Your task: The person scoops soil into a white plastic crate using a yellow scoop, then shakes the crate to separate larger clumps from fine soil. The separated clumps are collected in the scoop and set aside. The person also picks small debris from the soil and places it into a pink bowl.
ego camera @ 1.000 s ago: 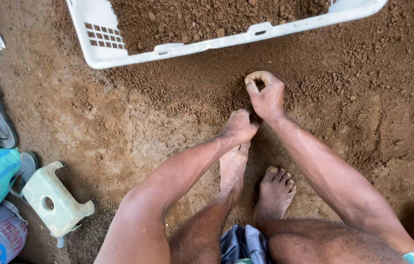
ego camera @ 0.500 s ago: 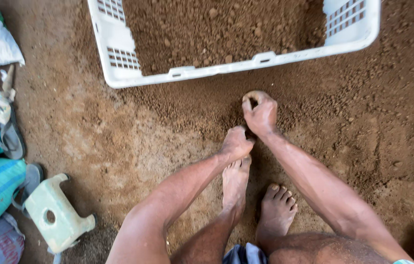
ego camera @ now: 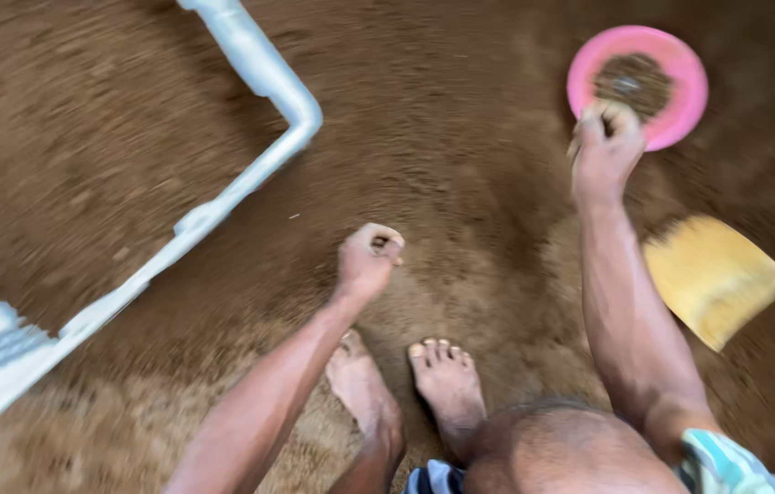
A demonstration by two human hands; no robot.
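At the far left, the white plastic crate point(ego camera: 250, 174) sits on the brown soil point(ego camera: 460, 137), its corner pointing toward the middle of the view. Your left hand point(ego camera: 367, 261) hangs over the soil just ahead of your bare feet point(ego camera: 447, 384), fingers curled into a loose fist; blur hides whether anything sits inside it. Your right hand point(ego camera: 605, 151) reaches out to the near rim of the pink bowl point(ego camera: 680, 91), fingers bunched together, but you cannot tell what they pinch. The bowl lies on the ground with dark soil in its middle. A yellow flat scoop point(ego camera: 712, 274) rests just right of your right forearm.
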